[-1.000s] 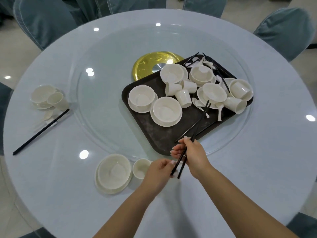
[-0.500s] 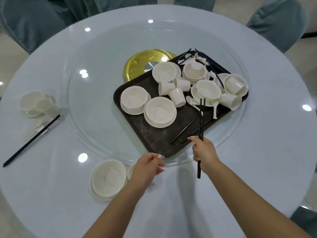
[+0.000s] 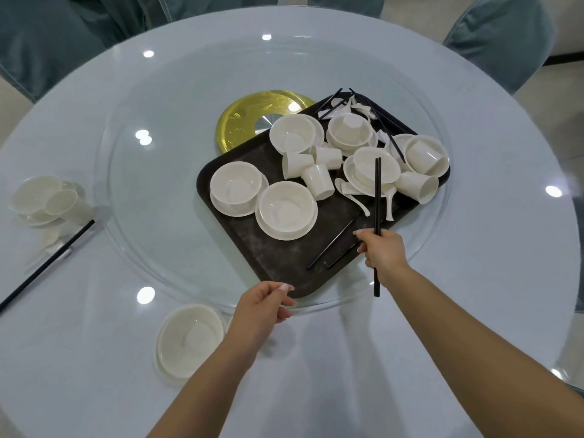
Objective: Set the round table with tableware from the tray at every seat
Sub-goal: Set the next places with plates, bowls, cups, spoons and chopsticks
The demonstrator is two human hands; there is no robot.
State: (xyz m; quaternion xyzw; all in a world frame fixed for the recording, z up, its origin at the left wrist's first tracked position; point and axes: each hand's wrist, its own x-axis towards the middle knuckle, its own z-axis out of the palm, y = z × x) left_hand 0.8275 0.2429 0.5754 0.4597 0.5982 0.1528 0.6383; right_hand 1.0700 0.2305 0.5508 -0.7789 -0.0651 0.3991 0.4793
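Right hand: the right hand (image 3: 382, 252) was curled round a pair of black chopsticks (image 3: 377, 197), held upright over the near right side of the tray (image 3: 278, 263).
Left hand: the left hand (image 3: 264, 306) hung just past the tray's near corner, fingers loosely bent, holding nothing.
Tray: dark, lying on the glass turntable (image 3: 158, 216) in the middle of the bench (image 3: 474, 279), partly over a gold disc (image 3: 249, 121).
On the tray: six bowls on plates, about six cups, most tipped over, a few white spoons (image 3: 354, 196), and loose black sticks (image 3: 331, 245) near the right hand and at the far corner.
In the way: the held chopsticks crossed in front of one bowl (image 3: 376, 167); the right hand covered the ends of the loose sticks.
Near edge of the bench: one bowl on a plate (image 3: 189, 339); a cup beside it was mostly hidden by the left wrist.
Left edge of the bench: one bowl (image 3: 36, 194), one cup (image 3: 68, 205), a faint spoon, and black chopsticks (image 3: 47, 267) cut off by the picture's side.
Hard to see: the pile at the tray's far corner was too jumbled to count.
Around: blue-covered chairs (image 3: 502, 36) at the far edge.
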